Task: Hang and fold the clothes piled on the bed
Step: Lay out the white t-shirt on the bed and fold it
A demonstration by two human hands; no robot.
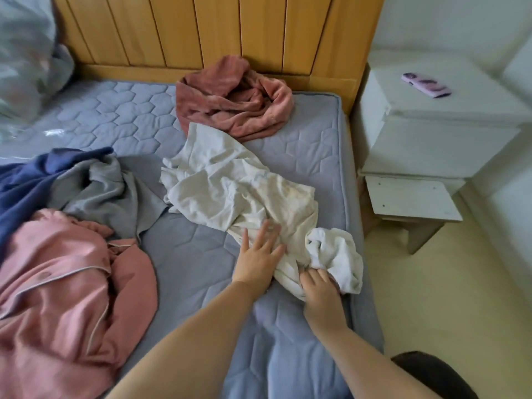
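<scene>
A crumpled white garment [230, 185] lies across the middle right of the quilted blue-grey mattress [201, 254]. My left hand [259, 254] lies flat on its near end with the fingers spread. My right hand [318, 286] grips the bunched white cloth near the mattress edge, fingertips tucked into the folds. A pink pyjama top [66, 283] is heaped at the left. A grey garment [106, 194] and a dark blue one [26, 180] lie behind it. A rust-pink garment [233, 99] sits crumpled against the headboard.
A wooden headboard [201, 30] closes off the far side. A white nightstand [431, 125] stands to the right of the bed with a phone in a pink case [426, 84] on top. Pale bedding [26, 59] is piled at the far left. Yellowish floor [449, 298] lies at the right.
</scene>
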